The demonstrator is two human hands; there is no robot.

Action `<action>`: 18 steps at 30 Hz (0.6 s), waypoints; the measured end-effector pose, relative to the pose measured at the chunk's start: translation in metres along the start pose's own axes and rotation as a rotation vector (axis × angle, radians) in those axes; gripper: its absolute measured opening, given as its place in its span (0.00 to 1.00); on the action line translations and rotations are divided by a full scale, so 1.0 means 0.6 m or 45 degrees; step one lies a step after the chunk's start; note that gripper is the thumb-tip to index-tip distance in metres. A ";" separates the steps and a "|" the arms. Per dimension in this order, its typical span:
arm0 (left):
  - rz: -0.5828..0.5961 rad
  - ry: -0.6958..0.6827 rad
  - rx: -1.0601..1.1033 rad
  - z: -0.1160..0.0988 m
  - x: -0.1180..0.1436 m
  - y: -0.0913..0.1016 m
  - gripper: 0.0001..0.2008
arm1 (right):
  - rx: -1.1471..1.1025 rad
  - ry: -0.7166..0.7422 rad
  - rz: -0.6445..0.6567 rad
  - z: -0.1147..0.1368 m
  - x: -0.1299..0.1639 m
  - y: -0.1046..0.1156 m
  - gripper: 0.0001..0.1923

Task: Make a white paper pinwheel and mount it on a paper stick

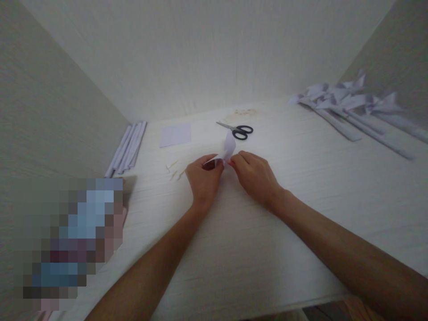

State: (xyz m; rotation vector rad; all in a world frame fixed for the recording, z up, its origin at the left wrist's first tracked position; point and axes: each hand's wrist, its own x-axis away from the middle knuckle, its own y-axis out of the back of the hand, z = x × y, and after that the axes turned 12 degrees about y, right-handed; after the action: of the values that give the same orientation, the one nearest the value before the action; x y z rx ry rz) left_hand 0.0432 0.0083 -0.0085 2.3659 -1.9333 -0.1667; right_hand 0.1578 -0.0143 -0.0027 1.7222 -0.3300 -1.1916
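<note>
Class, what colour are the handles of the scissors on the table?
Black handles on the scissors, seen in the head view.

- No legible text, label, brand, number or sign anywhere in view.
- Paper piece (227,149) pinched between both hands: blank, no print visible.
- Square sheet (175,134) on the table: plain, unmarked.
- Scissors (238,129): black handles, no brand mark readable.
- Rolled paper sticks (128,148) at left and finished paper pinwheels (347,104) at right: no writing discernible.
- Blurred patch at lower left: nothing readable.
</note>
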 end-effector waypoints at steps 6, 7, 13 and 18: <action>-0.006 -0.026 -0.033 -0.001 0.001 0.001 0.08 | 0.005 0.044 0.005 -0.002 0.001 0.003 0.09; -0.009 -0.023 -0.039 -0.001 0.001 0.002 0.08 | 0.000 0.029 0.017 -0.002 0.001 0.003 0.09; -0.040 -0.020 -0.048 -0.003 0.001 0.002 0.07 | -0.032 -0.045 0.081 0.000 -0.003 0.001 0.11; -0.058 -0.022 -0.064 -0.004 0.001 0.001 0.07 | -0.063 -0.029 0.040 0.000 0.000 -0.003 0.10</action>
State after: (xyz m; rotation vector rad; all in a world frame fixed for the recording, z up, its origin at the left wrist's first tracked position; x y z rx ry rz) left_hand 0.0432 0.0075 -0.0062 2.3852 -1.8612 -0.2366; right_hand 0.1575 -0.0133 -0.0044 1.6562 -0.3379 -1.1878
